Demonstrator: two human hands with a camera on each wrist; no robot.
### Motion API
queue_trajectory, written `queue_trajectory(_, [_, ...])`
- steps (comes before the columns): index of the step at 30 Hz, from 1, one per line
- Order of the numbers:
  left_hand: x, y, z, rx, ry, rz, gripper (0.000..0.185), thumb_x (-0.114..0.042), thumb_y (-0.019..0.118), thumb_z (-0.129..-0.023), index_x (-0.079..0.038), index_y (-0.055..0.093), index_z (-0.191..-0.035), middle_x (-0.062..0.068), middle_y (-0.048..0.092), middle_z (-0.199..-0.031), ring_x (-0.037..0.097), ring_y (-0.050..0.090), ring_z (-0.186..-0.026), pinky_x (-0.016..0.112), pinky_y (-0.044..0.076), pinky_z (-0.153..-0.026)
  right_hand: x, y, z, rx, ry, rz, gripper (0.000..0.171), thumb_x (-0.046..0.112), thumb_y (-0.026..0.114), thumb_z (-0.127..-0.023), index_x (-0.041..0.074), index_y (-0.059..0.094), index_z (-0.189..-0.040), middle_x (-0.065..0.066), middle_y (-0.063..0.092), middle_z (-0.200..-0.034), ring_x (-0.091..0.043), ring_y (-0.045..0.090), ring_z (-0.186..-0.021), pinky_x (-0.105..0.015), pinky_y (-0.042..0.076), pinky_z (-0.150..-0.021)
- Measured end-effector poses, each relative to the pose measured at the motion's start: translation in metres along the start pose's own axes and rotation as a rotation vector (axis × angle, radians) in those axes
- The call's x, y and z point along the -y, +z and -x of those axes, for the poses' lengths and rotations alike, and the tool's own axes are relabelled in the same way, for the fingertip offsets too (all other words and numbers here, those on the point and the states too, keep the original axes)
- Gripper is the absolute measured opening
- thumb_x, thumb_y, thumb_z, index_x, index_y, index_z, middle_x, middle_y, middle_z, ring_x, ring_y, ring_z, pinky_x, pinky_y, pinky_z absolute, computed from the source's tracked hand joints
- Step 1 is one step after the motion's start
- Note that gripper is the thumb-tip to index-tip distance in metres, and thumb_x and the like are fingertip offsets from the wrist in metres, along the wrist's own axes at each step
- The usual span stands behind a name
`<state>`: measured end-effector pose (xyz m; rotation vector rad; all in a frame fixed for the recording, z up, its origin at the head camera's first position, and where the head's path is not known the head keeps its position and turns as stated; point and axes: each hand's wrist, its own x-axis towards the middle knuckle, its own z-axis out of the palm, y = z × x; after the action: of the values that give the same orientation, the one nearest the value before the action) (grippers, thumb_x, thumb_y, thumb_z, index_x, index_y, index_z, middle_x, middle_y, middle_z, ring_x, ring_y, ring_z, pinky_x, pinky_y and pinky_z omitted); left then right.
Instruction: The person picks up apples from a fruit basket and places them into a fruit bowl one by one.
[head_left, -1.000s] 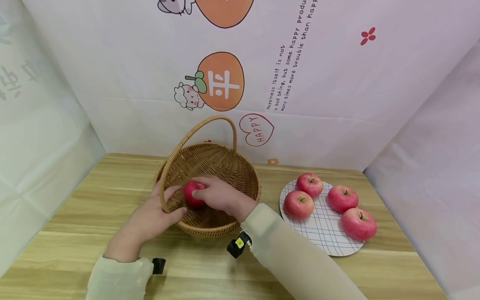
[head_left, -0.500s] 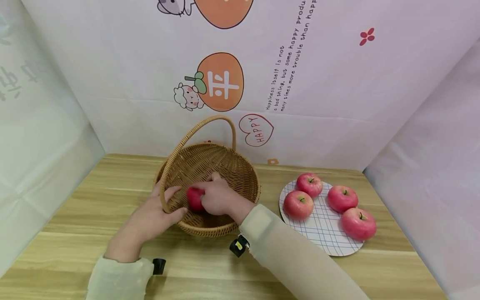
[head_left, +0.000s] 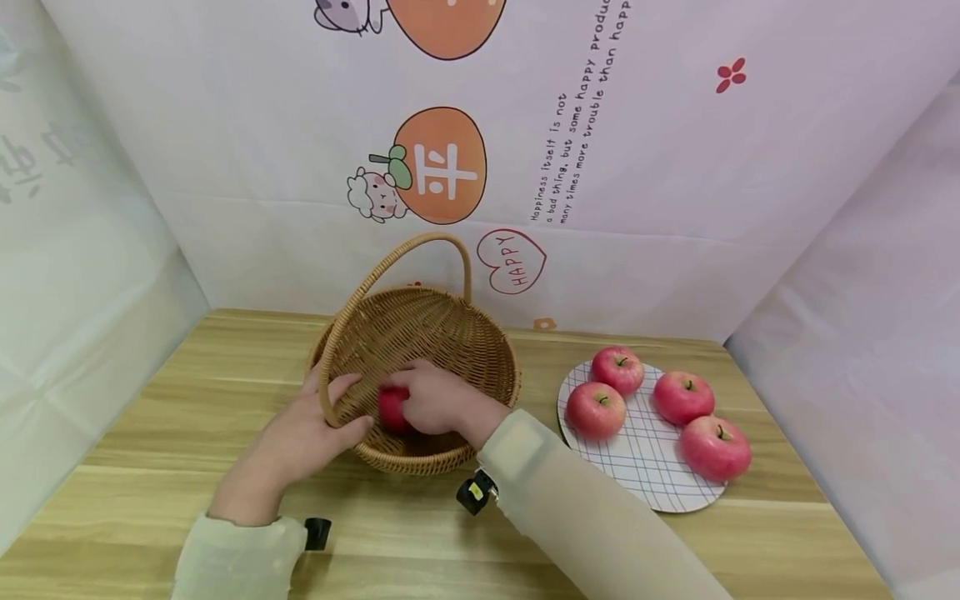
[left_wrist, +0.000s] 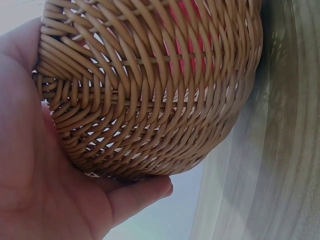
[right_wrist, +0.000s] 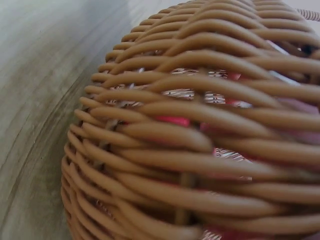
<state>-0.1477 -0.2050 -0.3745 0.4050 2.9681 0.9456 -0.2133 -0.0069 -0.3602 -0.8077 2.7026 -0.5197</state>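
A wicker basket (head_left: 487, 350) with a tall arched handle stands on the table. My left hand (head_left: 296, 442) grips its left rim by the foot of the handle. The left wrist view has that hand (left_wrist: 55, 185) against the woven wall, one finger stretched along the outside. Inside the basket, near the front, lies a red apple (head_left: 391, 410). Reaching in over the right rim, my right hand (head_left: 442, 404) holds this apple, index finger bent over its top and thumb hidden. Red shows through the weave in both wrist views, where the wall covers the right hand's fingers.
Right of the basket, a white plate-like board (head_left: 645, 454) with blue grid lines carries several red apples (head_left: 596, 411). The wooden table (head_left: 397, 550) ends at a printed white cloth (head_left: 637, 275) behind, and white cloth hangs on both sides.
The apple in the basket has shifted slightly right and turned under my right hand, whose fingers lifted and then came down over it again. My left hand has stayed on the rim.
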Motion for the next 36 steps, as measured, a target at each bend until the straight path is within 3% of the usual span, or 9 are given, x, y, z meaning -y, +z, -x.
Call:
queue_trajectory(6, [-0.0001,0.0000,0.0005,-0.003,0.000,-0.003,0.075,-0.046,0.060,-0.096,-0.002,0.037,-0.152,0.032,0.009,-0.158,0.058,0.041,-0.127,0.069,0.041,-0.090,-0.0017,-0.0007,0.0011,-0.035,0.095,0.103,0.059,0.030,0.067,-0.089,0.025,0.054,-0.146,-0.007,0.060,-0.122,-0.020,0.047,-0.101,-0.033,0.047,-0.072])
queue_trajectory(8, [-0.0001,0.0004,0.0006,-0.005,0.004,-0.003,0.075,-0.047,0.060,-0.096,-0.002,0.037,-0.152,0.032,0.009,-0.158,0.057,0.042,-0.126,0.069,0.042,-0.090,-0.0026,-0.0006,0.0013,-0.051,0.119,0.121,0.058,0.034,0.065,-0.090,0.022,0.054,-0.146,-0.004,0.063,-0.117,-0.020,0.046,-0.099,-0.034,0.048,-0.072])
queue_trajectory(10, [-0.0002,0.0005,0.0006,-0.006,0.007,-0.001,0.075,-0.047,0.060,-0.096,-0.003,0.037,-0.152,0.033,0.009,-0.158,0.057,0.043,-0.125,0.068,0.042,-0.090,-0.0032,-0.0006,0.0013,-0.064,0.120,0.143,0.056,0.036,0.062,-0.093,0.016,0.055,-0.144,-0.004,0.063,-0.122,-0.021,0.047,-0.106,-0.034,0.049,-0.079])
queue_trajectory(14, [-0.0002,0.0005,0.0007,-0.006,0.006,0.004,0.075,-0.047,0.060,-0.096,-0.003,0.038,-0.152,0.033,0.009,-0.158,0.058,0.044,-0.124,0.068,0.043,-0.089,-0.0036,0.0000,0.0009,-0.092,0.064,0.157,0.048,0.031,0.060,-0.096,0.006,0.058,-0.137,-0.008,0.057,-0.131,-0.018,0.055,-0.110,-0.032,0.049,-0.086])
queue_trajectory(20, [-0.0009,-0.0002,0.0009,0.003,-0.009,0.006,0.075,-0.047,0.060,-0.096,-0.003,0.037,-0.152,0.034,0.007,-0.158,0.058,0.043,-0.125,0.068,0.043,-0.089,-0.0027,0.0020,0.0007,-0.074,-0.048,0.260,0.051,0.033,0.059,-0.100,0.017,0.052,-0.147,-0.005,0.063,-0.122,-0.015,0.052,-0.105,-0.032,0.050,-0.081])
queue_trajectory(22, [-0.0011,0.0000,0.0010,0.004,-0.009,0.005,0.075,-0.047,0.060,-0.096,-0.002,0.037,-0.152,0.033,0.005,-0.158,0.059,0.042,-0.125,0.068,0.042,-0.089,-0.0035,0.0036,0.0010,-0.066,-0.052,0.286,0.052,0.035,0.060,-0.099,0.021,0.051,-0.148,-0.005,0.063,-0.120,-0.015,0.050,-0.105,-0.031,0.050,-0.079])
queue_trajectory(29, [-0.0016,0.0008,0.0005,-0.007,0.004,0.011,0.074,-0.047,0.062,-0.095,-0.003,0.041,-0.151,0.029,0.005,-0.161,0.057,0.041,-0.127,0.067,0.042,-0.090,-0.0061,0.0069,0.0039,-0.117,-0.053,0.317,0.050,0.033,0.071,-0.090,0.008,0.056,-0.130,-0.011,0.051,-0.134,-0.020,0.059,-0.105,-0.030,0.050,-0.084])
queue_trajectory(31, [-0.0015,0.0009,0.0006,-0.007,0.000,0.012,0.074,-0.047,0.062,-0.095,-0.003,0.041,-0.150,0.028,0.005,-0.161,0.056,0.043,-0.126,0.067,0.043,-0.090,-0.0062,0.0073,0.0037,-0.111,-0.065,0.327,0.054,0.033,0.071,-0.090,0.010,0.054,-0.136,-0.011,0.050,-0.137,-0.021,0.060,-0.107,-0.032,0.050,-0.085])
queue_trajectory(36, [-0.0014,0.0009,0.0010,-0.007,-0.007,0.011,0.075,-0.047,0.062,-0.095,-0.003,0.040,-0.151,0.028,0.006,-0.161,0.057,0.045,-0.124,0.066,0.044,-0.089,-0.0054,0.0077,0.0048,-0.062,-0.034,0.342,0.058,0.033,0.067,-0.092,0.024,0.050,-0.147,-0.013,0.047,-0.125,-0.023,0.056,-0.093,-0.033,0.051,-0.074])
